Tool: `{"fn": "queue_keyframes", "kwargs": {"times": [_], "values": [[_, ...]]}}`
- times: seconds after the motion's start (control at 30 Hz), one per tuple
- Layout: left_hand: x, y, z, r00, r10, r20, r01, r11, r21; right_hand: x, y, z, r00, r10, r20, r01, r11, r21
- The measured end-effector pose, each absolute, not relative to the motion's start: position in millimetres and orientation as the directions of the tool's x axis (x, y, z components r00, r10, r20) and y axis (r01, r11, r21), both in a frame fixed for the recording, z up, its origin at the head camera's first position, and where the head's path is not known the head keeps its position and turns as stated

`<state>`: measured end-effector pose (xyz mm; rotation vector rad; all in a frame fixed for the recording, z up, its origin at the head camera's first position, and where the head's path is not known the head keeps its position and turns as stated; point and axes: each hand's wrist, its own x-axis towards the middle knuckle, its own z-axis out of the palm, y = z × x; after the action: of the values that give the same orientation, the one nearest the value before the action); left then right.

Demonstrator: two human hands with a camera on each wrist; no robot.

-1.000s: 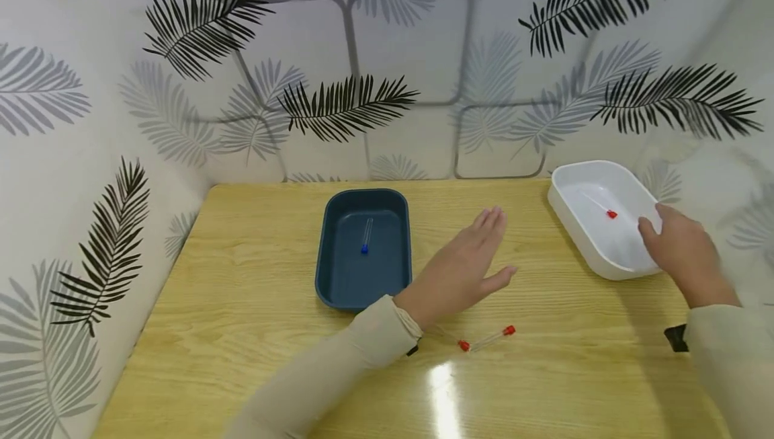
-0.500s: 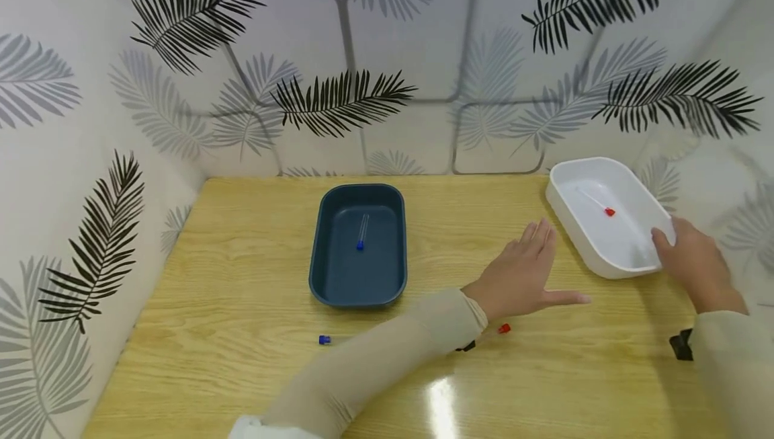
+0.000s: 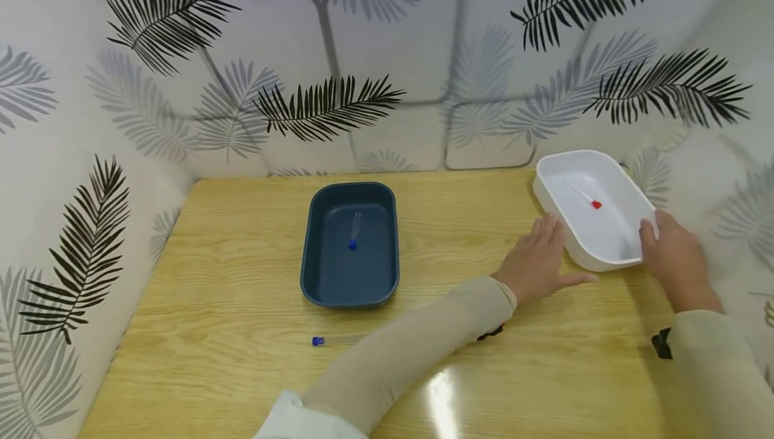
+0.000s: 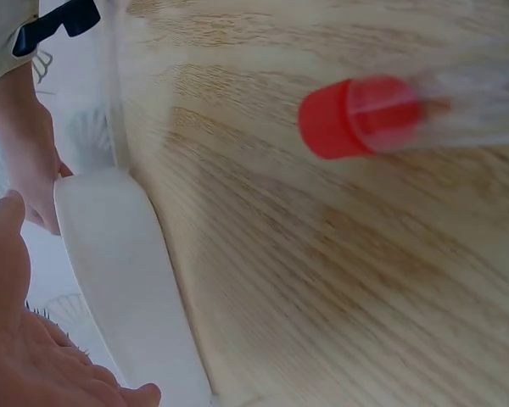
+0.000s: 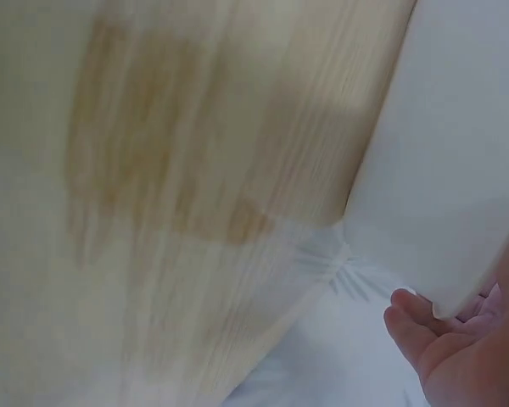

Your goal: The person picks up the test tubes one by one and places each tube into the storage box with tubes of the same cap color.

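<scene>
A white plastic tub [image 3: 611, 241] stands at the far right of the table with a red-capped clear tube [image 3: 596, 204] inside. My right hand [image 3: 677, 264] grips the tub's right rim, thumb inside the edge. At the opposite side, my left hand [image 3: 535, 261] has straight fingers right at the tub's wall, its thumb spread away. In the left wrist view, another red-capped tube [image 4: 365, 114] lies on the wood, mostly hidden in the head view by my left forearm.
A dark blue tub [image 3: 351, 288] stands left of centre, holding a blue-capped tube [image 3: 353, 241]. In front of it, a second blue-capped tube [image 3: 318, 341] lies partly under my left forearm in the head view. A patterned wall covering [image 3: 411, 136] borders the wooden table [image 3: 242, 277].
My left hand has moved right across the table to the white tub's near left side. The right hand stays at the tub's rim. The head view has shifted slightly.
</scene>
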<state>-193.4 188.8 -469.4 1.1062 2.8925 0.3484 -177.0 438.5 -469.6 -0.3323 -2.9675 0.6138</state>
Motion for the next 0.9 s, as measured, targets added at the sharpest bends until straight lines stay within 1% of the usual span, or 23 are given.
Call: {"fn": "queue_keyframes", "kwargs": {"times": [0.13, 0.2, 0.3, 0.4, 0.57, 0.77, 0.9], "values": [[-190, 194, -465, -0.755, 0.656, 0.018, 0.644, 0.736, 0.209, -177, 424, -468, -0.969, 0.224, 0.101, 0.169, 0.908, -0.383], [-188, 196, -463, -0.759, 0.652, -0.004, 0.636, 0.742, 0.210, -177, 415, -468, -0.968, 0.225, 0.108, 0.169, 0.910, -0.378], [-184, 198, -462, -0.773, 0.634, -0.022, 0.614, 0.757, 0.223, -176, 406, -471, -0.962, 0.232, 0.142, 0.165, 0.912, -0.376], [-182, 199, -465, -0.799, 0.602, -0.003, 0.587, 0.781, 0.214, -173, 401, -473, -0.959, 0.254, 0.126, 0.188, 0.903, -0.386], [-180, 201, -473, -0.826, 0.563, 0.039, 0.562, 0.815, 0.143, -168, 397, -473, -0.959, 0.264, 0.105, 0.205, 0.898, -0.388], [-176, 200, -474, -0.844, 0.537, 0.002, 0.532, 0.835, 0.141, -162, 392, -475, -0.965, 0.240, 0.103, 0.191, 0.919, -0.345], [-173, 195, -471, -0.845, 0.533, -0.043, 0.524, 0.841, 0.136, -157, 389, -476, -0.967, 0.229, 0.114, 0.177, 0.920, -0.350]]}}
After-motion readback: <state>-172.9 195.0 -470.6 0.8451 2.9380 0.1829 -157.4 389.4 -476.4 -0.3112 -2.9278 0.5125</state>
